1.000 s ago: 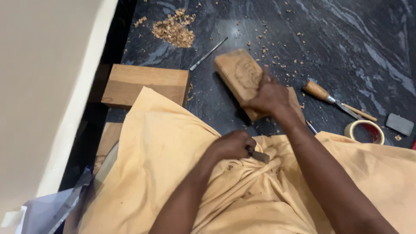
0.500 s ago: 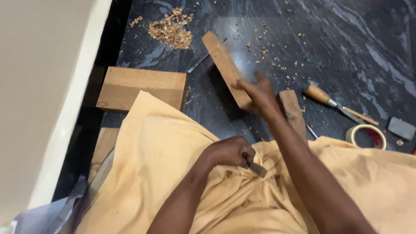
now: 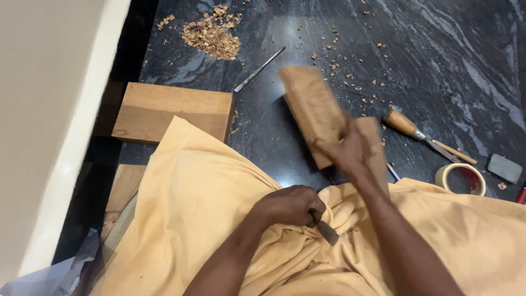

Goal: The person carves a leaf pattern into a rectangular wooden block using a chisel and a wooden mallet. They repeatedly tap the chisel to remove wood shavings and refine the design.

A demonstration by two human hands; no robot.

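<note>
The scene is evenly and fairly brightly lit from above. A pale sheen is seen on the dark polished stone floor (image 3: 339,33). Strong motion blur is shown on the wooden block (image 3: 311,107) and the right hand (image 3: 345,151); the rest is rendered sharply.

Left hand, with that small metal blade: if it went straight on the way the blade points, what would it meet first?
The left hand points its metal blade down-right, so it would likely meet the yellow cloth folds over the lap first; depth is unclear.
</note>
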